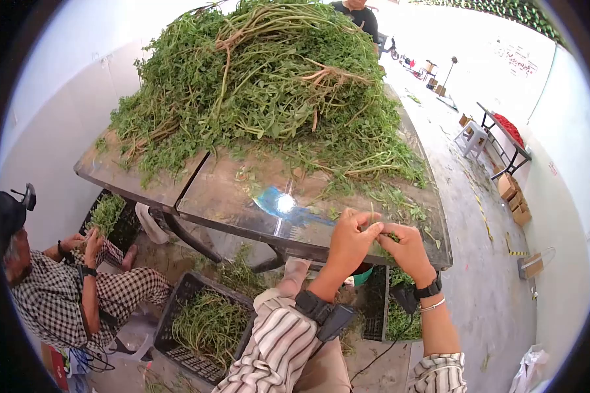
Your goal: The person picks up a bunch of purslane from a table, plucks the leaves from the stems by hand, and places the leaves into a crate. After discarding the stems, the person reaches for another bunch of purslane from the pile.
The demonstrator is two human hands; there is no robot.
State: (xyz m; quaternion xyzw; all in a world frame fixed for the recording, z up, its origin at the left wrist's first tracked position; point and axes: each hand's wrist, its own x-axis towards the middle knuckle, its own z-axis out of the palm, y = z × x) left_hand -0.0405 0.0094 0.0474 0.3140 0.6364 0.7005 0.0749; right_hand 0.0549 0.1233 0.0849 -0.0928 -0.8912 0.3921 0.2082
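Observation:
My left hand (355,241) and my right hand (403,245) meet above the table's front edge, fingers closed around a thin green stem (372,208). A few small leaves show just below the fingers. Behind them, a tall heap of leafy green plants (262,85) with pale reddish roots covers much of the wooden table (229,196). Loose sprigs and leaf bits lie between the heap and my hands. Both wrists carry dark straps with devices.
A black crate (203,327) of stems stands on the floor left of my legs; another crate (375,308) with greens is under my right forearm. A seated person (65,288) handles greens at left. Another person (359,16) is behind the heap. A stool (472,137) stands at right.

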